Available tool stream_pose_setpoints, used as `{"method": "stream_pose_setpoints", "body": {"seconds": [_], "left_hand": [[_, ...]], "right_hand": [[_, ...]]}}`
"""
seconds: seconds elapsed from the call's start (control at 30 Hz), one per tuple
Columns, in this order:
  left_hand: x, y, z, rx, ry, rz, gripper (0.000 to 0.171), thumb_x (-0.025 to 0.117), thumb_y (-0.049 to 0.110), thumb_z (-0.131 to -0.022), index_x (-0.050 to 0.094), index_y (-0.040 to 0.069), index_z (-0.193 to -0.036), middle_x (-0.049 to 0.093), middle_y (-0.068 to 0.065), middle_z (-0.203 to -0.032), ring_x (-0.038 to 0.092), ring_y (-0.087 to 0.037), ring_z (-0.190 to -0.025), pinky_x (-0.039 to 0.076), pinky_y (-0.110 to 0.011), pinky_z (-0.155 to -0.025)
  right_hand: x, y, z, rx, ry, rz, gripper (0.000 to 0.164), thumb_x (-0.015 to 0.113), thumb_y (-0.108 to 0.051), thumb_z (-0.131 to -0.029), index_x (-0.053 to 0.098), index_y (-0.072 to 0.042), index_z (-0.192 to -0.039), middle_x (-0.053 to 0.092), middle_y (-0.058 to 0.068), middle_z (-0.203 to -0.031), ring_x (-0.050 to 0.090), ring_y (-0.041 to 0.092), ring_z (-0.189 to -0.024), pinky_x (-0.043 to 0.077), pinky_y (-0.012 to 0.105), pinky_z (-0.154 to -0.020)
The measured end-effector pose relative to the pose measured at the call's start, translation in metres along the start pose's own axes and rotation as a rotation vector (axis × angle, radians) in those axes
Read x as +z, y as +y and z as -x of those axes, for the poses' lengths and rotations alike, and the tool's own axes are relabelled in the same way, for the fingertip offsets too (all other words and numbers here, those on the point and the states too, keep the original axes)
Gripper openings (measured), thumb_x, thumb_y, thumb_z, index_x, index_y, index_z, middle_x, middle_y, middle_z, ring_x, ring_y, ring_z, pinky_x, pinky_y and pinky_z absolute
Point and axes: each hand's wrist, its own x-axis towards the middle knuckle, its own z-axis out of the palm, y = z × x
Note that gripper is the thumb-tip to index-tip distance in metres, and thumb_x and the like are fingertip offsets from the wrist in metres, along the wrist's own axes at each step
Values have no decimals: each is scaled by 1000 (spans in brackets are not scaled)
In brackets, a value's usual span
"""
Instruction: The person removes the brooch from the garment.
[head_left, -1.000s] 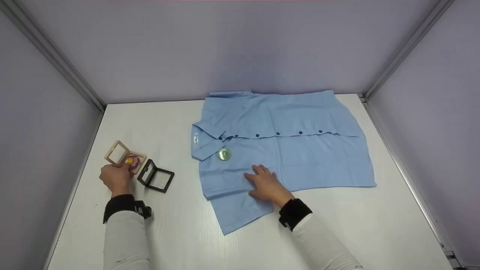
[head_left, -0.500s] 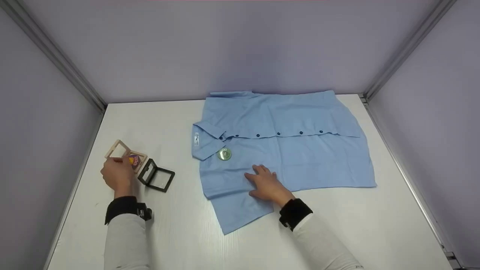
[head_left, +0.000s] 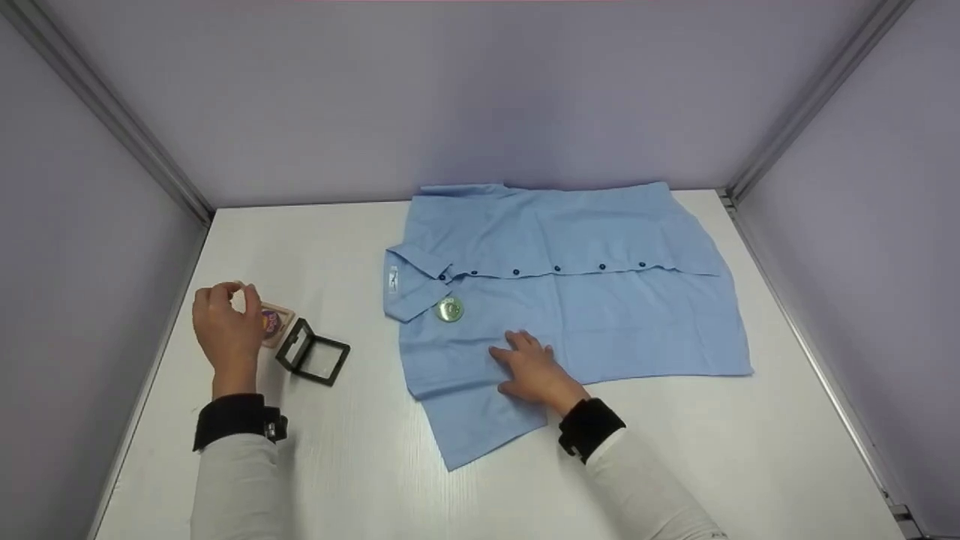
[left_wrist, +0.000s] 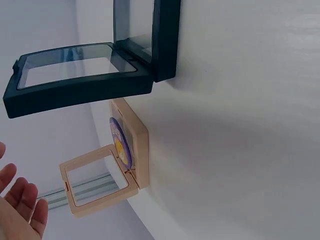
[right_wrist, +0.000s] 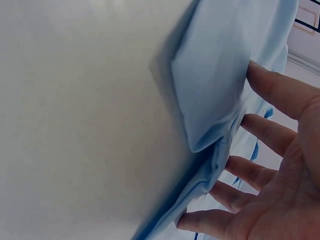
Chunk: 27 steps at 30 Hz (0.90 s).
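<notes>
My left hand point(head_left: 229, 330) is raised beside a small wooden-coloured display case point(left_wrist: 142, 145), its fingers loosely curved around nothing. The left wrist view shows a gap between those fingertips point(left_wrist: 42, 206) and the case's upright see-through lid point(left_wrist: 97, 180). Inside the case's base sits a round purple badge point(left_wrist: 121, 143) with a yellow figure. On a light blue short-sleeved shirt point(head_left: 622, 322), laid out with its collar to the left, rests my right hand point(head_left: 534, 373). Its fingers are spread and touch the cloth near the lower sleeve. A round green badge point(head_left: 449, 309) lies just below the collar.
A black display case point(head_left: 313, 352) stands unfolded right beside the wooden-coloured one. Both are on the white table point(head_left: 360, 450), left of the shirt. Grey panels point(head_left: 480, 97) enclose the table at the back and both sides.
My left hand has moved off the purple badge, up and away to the lid side, and its fingers have loosened. My right hand and the shirt stay put.
</notes>
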Motion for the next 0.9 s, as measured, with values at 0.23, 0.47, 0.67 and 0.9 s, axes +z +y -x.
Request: {"method": "stream_pose_setpoints", "body": {"seconds": [0.23,0.47,0.67,0.9], "left_hand": [[-4,-7,-9,-250,-230,-43,56,54,30,-99,44,-8,-138,39,-32,-138,33,-48,-130,31,-59,-104],[-3,-23,-10,-481,-288,95,56,30,30,-106,37,-10,-144,42,-33,-139,40,-45,-130,33,-53,-107],[-2,-29,-4,-529,-208,151,49,27,23,-107,46,-10,-137,51,-29,-134,47,-39,-123,38,-48,-103],[6,-25,2,-464,-326,103,44,37,24,-106,51,-9,-132,53,-27,-127,52,-33,-111,45,-41,-87]], "right_hand": [[1,0,-1,1,4,5,60,75,-24,-87,53,-13,-142,31,19,-153,21,42,-142,23,73,-102],[1,-1,-2,13,-3,-2,59,75,-23,-87,54,-13,-141,32,19,-153,21,41,-143,23,72,-102],[1,-2,-1,12,-4,-8,59,75,-23,-87,54,-12,-141,32,19,-153,21,42,-142,23,73,-102],[1,-2,0,17,-1,-24,59,75,-22,-87,53,-12,-142,31,19,-154,20,42,-143,20,72,-104]]}}
